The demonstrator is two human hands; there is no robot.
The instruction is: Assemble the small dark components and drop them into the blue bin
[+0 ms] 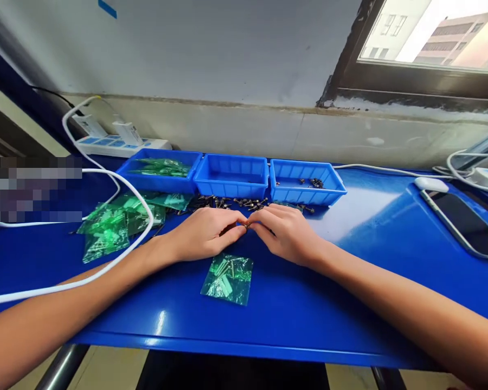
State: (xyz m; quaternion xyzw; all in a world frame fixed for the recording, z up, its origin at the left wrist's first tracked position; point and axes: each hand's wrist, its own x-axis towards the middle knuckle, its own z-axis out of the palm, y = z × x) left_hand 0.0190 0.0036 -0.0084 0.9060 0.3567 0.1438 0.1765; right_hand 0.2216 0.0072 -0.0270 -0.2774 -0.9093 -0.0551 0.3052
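My left hand (205, 233) and my right hand (287, 233) meet fingertip to fingertip over the middle of the table. Both are closed in a pinch on a small screw (247, 226), which the fingers mostly cover. Just nearer than the hands lies a flat, clear green plastic bag (228, 279) with screws and pale wall plugs inside. Loose dark screws (250, 203) are heaped right behind my fingertips, partly hidden by the hands.
Three blue bins stand along the wall: the left bin (162, 184) holds green bags, the right bin (309, 195) a few dark screws. Filled green bags (108, 233) lie at left. A white cable (146, 211) loops above my left forearm. A phone (467, 219) rests at right.
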